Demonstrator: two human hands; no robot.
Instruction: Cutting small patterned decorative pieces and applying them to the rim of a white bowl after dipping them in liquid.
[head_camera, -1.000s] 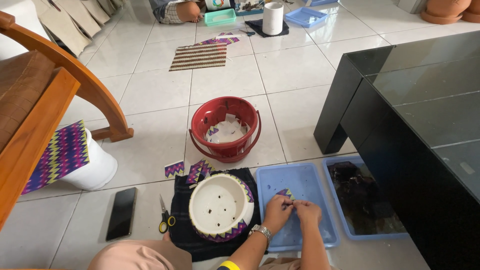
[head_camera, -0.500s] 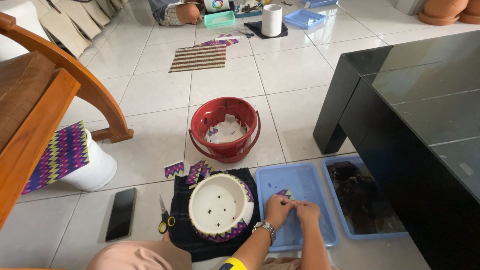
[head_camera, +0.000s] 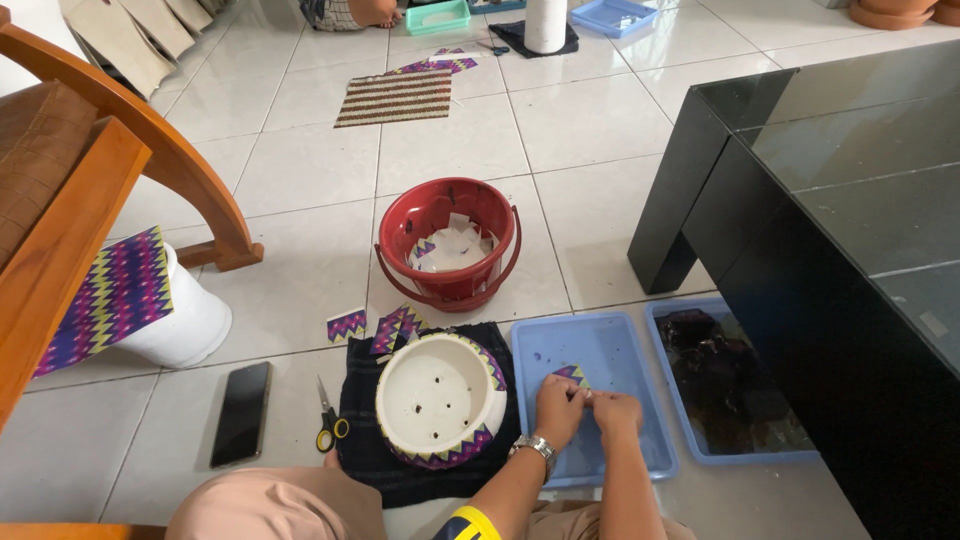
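Both hands, left hand and right hand, pinch a small purple zigzag-patterned paper piece over the shallow light-blue plastic tray. Held so finely, the paper may tear, or slip into the tray, beside the white plastic pot.

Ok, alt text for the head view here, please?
Both hands, left hand and right hand, pinch a small patterned paper piece over a blue tray on a tiled floor. A white pot, scissors and red bucket sit nearby.

bucket red | tray blue | pot white (purple zigzag trim)
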